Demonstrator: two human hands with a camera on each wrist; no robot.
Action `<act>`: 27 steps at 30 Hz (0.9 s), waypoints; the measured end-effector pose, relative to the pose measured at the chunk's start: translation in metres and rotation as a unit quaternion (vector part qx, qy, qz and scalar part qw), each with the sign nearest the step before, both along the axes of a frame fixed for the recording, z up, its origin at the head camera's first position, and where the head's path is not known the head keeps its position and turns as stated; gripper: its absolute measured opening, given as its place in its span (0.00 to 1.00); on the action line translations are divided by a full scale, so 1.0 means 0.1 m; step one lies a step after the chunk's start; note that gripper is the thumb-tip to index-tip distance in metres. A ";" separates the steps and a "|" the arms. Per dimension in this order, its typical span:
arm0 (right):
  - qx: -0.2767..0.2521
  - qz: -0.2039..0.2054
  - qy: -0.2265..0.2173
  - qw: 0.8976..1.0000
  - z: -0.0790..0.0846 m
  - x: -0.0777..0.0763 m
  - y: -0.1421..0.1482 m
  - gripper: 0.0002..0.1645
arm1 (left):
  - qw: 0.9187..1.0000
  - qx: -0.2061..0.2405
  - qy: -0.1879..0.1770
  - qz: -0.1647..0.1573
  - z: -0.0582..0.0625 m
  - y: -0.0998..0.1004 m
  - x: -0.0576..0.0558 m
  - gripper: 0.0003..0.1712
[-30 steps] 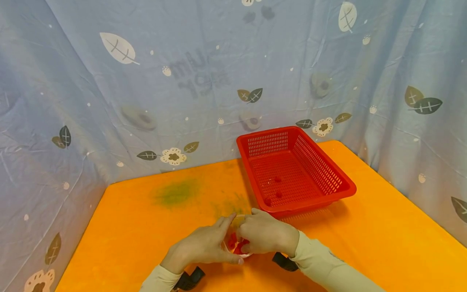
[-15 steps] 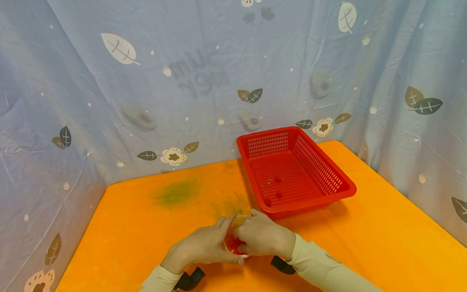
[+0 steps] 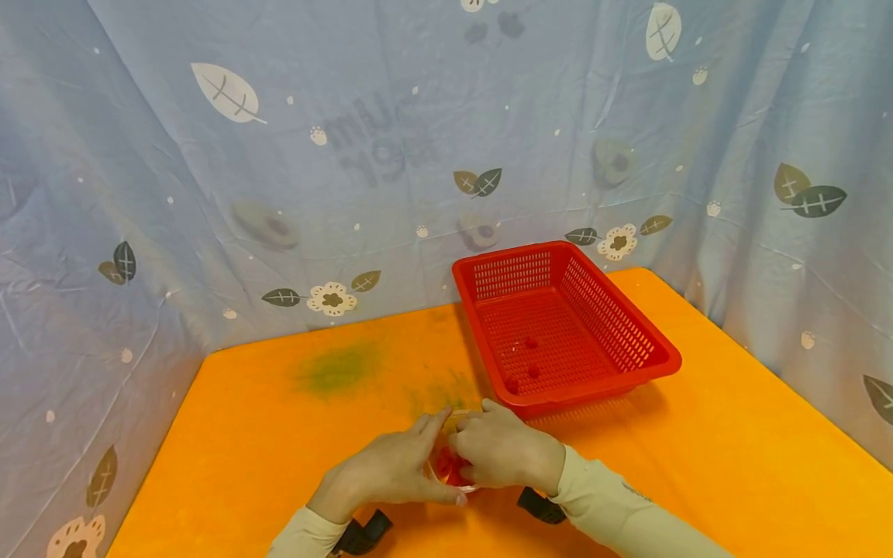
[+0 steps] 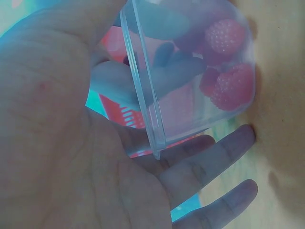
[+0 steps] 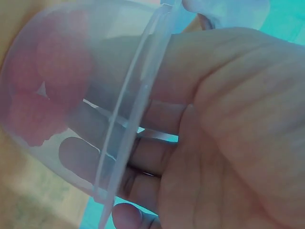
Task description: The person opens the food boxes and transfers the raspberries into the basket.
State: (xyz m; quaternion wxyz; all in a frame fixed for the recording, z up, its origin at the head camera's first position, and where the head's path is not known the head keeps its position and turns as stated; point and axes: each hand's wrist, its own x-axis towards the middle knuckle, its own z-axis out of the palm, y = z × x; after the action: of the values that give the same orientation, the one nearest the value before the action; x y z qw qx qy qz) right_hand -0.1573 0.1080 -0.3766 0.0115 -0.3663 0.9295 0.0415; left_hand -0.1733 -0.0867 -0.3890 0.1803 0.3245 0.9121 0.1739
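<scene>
Inside the clear round plastic cup (image 4: 183, 112) your left hand (image 3: 384, 470) held, your right hand (image 3: 505, 446) barely moved, pinching or not I couldn't tell, so bumpy red raspberries (image 4: 233, 88) stayed.

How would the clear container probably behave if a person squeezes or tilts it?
The clear container may flex when squeezed, because it looks thin and see-through; its raised rim could stay stiffer. It is probably light, with only a few raspberries showing inside. If tilted, they would perhaps shift or roll, since they look rounded and have spare room.
</scene>
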 end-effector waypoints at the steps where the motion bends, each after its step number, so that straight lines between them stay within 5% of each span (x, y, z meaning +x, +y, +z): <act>1: 0.004 -0.001 0.001 1.000 0.00 0.00 0.00 0.09 | 1.000 0.001 -0.001 0.001 0.00 0.00 0.00 0.67; 14: 0.001 -0.013 -0.020 1.000 0.04 0.02 0.01 0.16 | 1.000 -0.002 0.000 0.006 0.00 0.00 0.00 0.68; 27: -0.061 0.011 -0.040 0.997 0.09 -0.01 0.03 0.04 | 1.000 -0.003 -0.002 -0.012 0.02 -0.01 0.00 0.69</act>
State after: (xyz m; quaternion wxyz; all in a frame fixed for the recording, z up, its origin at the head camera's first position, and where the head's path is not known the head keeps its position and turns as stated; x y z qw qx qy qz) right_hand -0.1581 0.1114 -0.3678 0.0253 -0.3778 0.9250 -0.0301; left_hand -0.1729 -0.0880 -0.3870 0.1857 0.3339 0.9085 0.1695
